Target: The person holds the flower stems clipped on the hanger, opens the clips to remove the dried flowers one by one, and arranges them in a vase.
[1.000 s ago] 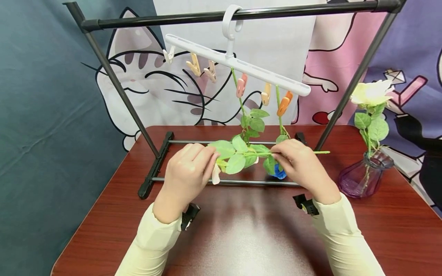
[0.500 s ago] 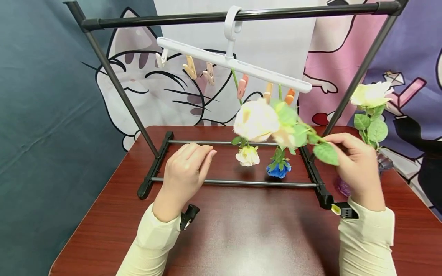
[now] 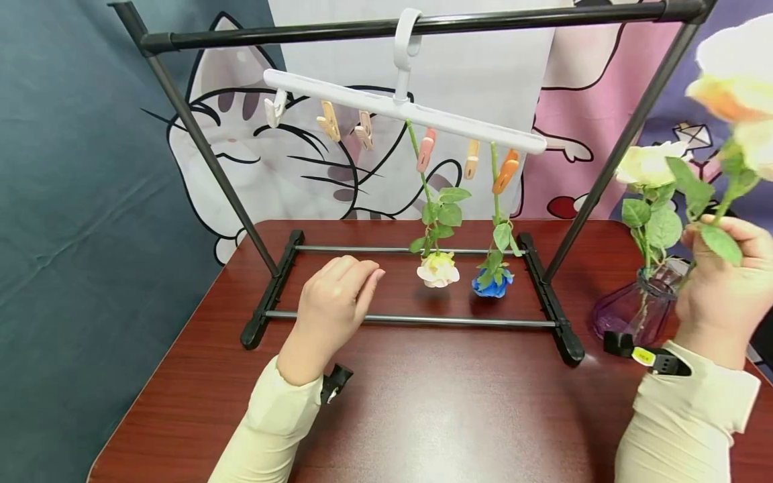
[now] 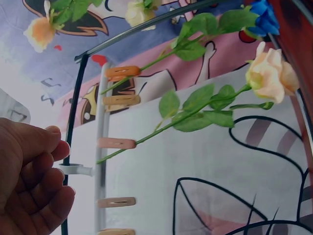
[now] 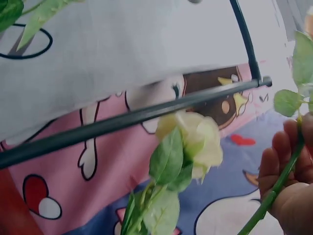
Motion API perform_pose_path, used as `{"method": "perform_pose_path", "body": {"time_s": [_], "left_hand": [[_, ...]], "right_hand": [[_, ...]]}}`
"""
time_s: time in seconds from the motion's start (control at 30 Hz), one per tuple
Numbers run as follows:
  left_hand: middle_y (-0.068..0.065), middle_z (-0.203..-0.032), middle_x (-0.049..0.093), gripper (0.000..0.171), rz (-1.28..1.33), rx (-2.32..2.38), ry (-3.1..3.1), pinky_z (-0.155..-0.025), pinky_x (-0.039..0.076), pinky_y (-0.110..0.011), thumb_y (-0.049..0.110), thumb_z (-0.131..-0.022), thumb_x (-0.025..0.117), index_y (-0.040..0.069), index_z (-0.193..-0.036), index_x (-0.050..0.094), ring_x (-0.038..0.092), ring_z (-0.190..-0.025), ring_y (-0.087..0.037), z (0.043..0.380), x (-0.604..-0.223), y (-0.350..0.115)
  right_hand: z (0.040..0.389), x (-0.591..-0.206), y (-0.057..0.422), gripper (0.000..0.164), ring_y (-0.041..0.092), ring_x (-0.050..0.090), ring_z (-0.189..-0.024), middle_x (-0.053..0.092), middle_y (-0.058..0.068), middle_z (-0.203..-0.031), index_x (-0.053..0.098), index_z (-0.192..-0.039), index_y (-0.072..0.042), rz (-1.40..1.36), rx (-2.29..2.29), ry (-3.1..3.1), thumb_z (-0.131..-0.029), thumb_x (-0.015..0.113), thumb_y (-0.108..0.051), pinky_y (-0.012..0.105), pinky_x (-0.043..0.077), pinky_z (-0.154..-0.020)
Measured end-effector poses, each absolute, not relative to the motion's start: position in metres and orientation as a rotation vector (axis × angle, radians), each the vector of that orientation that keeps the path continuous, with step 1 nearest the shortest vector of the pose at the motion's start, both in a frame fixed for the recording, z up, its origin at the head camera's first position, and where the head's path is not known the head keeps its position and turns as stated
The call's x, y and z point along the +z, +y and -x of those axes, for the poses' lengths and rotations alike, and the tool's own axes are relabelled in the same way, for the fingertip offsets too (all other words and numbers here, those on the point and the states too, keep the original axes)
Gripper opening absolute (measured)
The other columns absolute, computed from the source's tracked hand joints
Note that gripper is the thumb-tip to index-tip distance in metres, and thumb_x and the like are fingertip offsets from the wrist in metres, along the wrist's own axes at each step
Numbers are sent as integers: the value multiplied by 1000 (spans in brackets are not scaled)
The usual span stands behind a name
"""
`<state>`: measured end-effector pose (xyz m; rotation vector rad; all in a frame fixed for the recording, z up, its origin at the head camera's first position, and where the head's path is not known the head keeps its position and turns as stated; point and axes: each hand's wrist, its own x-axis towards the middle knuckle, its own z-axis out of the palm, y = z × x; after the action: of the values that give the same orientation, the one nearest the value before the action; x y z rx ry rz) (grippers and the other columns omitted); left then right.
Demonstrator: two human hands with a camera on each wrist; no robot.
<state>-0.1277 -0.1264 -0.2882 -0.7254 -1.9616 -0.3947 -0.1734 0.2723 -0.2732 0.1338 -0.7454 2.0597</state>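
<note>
Flower [image 3: 733,95] held upright by curled right hand [image 3: 725,285], near purple vase [image 3: 625,312] | left hand [image 3: 333,303] loosely curled, nothing held

Cream sleeves [image 3: 274,416], black wrist straps [image 3: 335,383]

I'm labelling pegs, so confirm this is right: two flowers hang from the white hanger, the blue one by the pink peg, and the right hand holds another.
Wrong colour: the head view shows the blue flower hanging by the orange peg. Otherwise right: it and the pale flower hang from the white hanger, and the right hand holds another flower.
</note>
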Motion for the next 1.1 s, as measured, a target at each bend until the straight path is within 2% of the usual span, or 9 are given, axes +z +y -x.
{"method": "perform_pose_path", "body": {"time_s": [0.27,0.47,0.8,0.97,1.1], "left_hand": [[-2,-68,56,7,726,-378,-2014,-55,46,-30,12,-85,63,7,-81,65,53,-61,-19,134,-297,-124],[-2,-68,56,7,726,-377,-2033,-55,46,-30,13,-86,63,8,-81,65,54,-62,-19,136,-302,-124],[1,-67,56,7,749,-433,-2116,-54,45,-28,15,-85,66,10,-79,66,53,-61,-15,145,-312,-114],[2,-68,56,8,784,-430,-2150,-55,45,-27,16,-84,66,11,-78,66,54,-62,-14,153,-317,-103],[2,-70,57,7,784,-412,-2219,-57,46,-27,17,-85,65,12,-80,67,56,-65,-14,163,-324,-95]], "right_hand": [[186,-283,291,17,27,54,-63,57,22,-72,53,-89,16,-21,2060,-578,-74,59,23,27,47,-62],[191,-290,298,17,27,53,-69,55,21,-82,51,-91,13,5,2069,-518,-78,53,23,27,46,-63],[191,-311,304,16,20,59,-63,63,14,-72,60,-83,8,192,1989,-821,-71,69,13,21,49,-58],[194,-319,305,11,12,56,-56,61,6,-62,65,-75,3,289,1882,-1016,-72,70,12,16,47,-55],[197,-322,304,16,6,53,-55,58,-1,-61,66,-67,-5,368,1737,-1158,-74,68,9,15,45,-60]]}}
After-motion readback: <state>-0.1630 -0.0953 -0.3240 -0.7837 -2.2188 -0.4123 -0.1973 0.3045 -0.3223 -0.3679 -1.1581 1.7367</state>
